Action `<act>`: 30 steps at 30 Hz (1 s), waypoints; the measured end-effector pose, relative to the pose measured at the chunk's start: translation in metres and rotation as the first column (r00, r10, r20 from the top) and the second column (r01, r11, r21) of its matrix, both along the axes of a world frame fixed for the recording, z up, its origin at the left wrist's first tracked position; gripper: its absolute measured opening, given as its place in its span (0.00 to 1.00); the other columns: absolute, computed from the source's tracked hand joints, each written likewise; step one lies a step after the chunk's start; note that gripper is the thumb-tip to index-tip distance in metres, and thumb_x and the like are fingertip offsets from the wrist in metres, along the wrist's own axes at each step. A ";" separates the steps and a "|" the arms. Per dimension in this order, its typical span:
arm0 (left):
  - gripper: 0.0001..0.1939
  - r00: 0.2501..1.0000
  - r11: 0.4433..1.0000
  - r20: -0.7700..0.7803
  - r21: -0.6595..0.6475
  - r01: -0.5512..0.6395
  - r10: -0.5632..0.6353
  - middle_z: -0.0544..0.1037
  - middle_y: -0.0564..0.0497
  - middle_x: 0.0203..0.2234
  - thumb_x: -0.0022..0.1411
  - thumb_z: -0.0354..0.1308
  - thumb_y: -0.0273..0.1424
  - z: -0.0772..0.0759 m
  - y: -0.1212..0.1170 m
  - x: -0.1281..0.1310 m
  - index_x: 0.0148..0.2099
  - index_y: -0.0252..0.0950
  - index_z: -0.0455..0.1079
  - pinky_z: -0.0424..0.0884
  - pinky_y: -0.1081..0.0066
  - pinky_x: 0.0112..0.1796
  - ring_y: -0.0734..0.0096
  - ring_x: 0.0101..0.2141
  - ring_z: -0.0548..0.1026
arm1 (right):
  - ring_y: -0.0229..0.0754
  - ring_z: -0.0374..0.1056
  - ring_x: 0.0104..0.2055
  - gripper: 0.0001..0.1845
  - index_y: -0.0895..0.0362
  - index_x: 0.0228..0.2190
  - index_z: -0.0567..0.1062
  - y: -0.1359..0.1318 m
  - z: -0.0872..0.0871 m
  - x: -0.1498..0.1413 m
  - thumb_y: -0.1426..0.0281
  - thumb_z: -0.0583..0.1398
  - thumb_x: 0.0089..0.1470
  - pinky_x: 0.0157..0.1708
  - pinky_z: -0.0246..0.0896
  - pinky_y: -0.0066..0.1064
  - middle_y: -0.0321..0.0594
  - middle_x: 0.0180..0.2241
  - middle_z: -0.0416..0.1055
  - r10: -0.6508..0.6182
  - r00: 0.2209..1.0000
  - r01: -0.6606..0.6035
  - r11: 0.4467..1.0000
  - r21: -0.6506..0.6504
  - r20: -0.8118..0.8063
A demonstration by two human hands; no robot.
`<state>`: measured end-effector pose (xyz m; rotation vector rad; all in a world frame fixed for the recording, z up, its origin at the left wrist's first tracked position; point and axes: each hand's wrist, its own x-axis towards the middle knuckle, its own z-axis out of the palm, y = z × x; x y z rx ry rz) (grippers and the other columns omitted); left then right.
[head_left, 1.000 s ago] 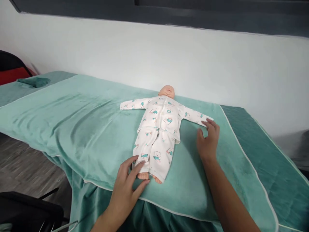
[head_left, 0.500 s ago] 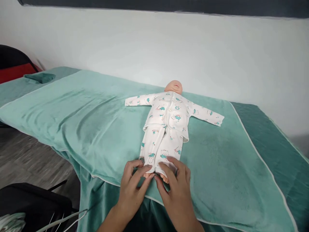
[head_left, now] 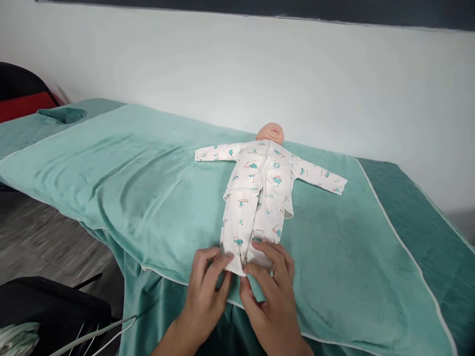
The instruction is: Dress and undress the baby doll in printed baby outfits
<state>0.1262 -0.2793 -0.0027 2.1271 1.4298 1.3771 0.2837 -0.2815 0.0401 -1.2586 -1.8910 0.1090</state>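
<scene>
A baby doll [head_left: 270, 132] lies on its back, wearing a white printed jacket [head_left: 252, 173] and matching trousers [head_left: 239, 217]. Both sleeves stretch out to the sides, and no doll hands show past the cuffs. At the trouser hems, my left hand [head_left: 206, 294] pinches the cuff of the leg on the left between thumb and fingers. My right hand [head_left: 272, 291] has its thumb and forefinger at the inner corner of that same cuff, its other fingers lying over the leg on the right. The doll's feet are hidden by the cloth and my fingers.
A light green blanket [head_left: 156, 183] with pale piping covers the bed, over a darker green cover [head_left: 419, 212]. A white wall [head_left: 222, 69] stands behind. At lower left are a black chair or bag [head_left: 55, 306] and pale cables [head_left: 100, 332]; a red and black chair [head_left: 25, 106] is farther back.
The left trouser cuff has been drawn down toward me, covering the toes that showed before. Both hands have stayed at the hems, shifting slightly with the cloth.
</scene>
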 end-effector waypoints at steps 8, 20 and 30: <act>0.19 0.999 0.999 0.051 -0.049 0.002 0.000 0.67 0.48 0.44 0.67 0.56 0.22 -0.008 -0.002 -0.003 0.57 0.41 0.64 0.73 0.69 0.45 0.69 0.44 0.72 | 0.52 0.60 0.58 0.14 0.50 0.46 0.72 -0.009 -0.011 0.003 0.76 0.59 0.61 0.50 0.67 0.47 0.46 0.55 0.65 -0.055 0.998 0.055 0.997 -0.048 0.007; 0.14 0.982 0.986 0.180 -0.163 -0.024 0.054 0.72 0.47 0.47 0.69 0.54 0.27 -0.020 -0.009 -0.021 0.55 0.41 0.65 0.71 0.63 0.49 0.65 0.49 0.73 | 0.38 0.70 0.35 0.07 0.52 0.36 0.68 -0.018 -0.006 0.020 0.73 0.62 0.61 0.34 0.68 0.29 0.36 0.34 0.68 -0.111 0.976 0.084 0.985 -0.148 -0.188; 0.11 0.965 0.970 0.243 -0.241 -0.039 0.099 0.75 0.47 0.47 0.70 0.52 0.27 -0.031 -0.010 -0.018 0.53 0.40 0.67 0.71 0.63 0.50 0.65 0.50 0.74 | 0.37 0.69 0.33 0.08 0.53 0.37 0.68 -0.030 0.005 0.032 0.76 0.62 0.60 0.31 0.67 0.28 0.37 0.34 0.68 -0.039 0.979 0.027 0.998 -0.064 -0.201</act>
